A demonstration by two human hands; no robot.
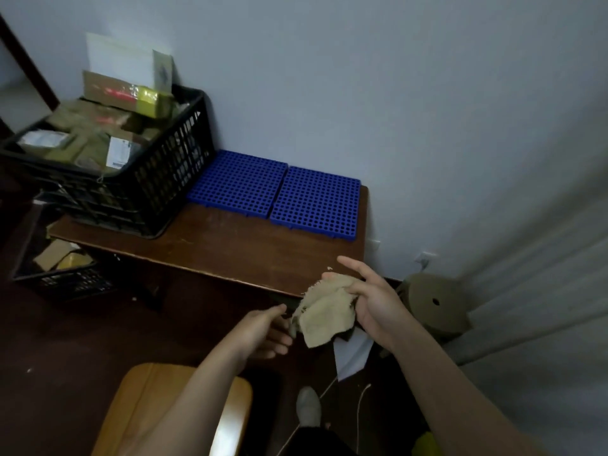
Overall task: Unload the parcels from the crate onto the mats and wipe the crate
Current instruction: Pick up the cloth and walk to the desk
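Note:
A black slatted crate (171, 179) stands on the left end of the dark wooden table (230, 248), heaped with several parcels (88, 133) in brown and green wrapping. Two blue perforated mats (279, 195) lie side by side against the wall, bare. In front of the table's near right corner my right hand (371, 301) holds a beige cloth (322, 314), its index finger pointing out. My left hand (266, 334) is just left of the cloth with fingers loosely curled; whether it touches the cloth's edge is unclear.
A second black crate (65, 274) with boxes sits on the floor under the table's left side. A wooden chair seat (138, 406) is at the bottom. An olive round object (434, 301) lies in the right corner, and white paper (352, 353) on the floor.

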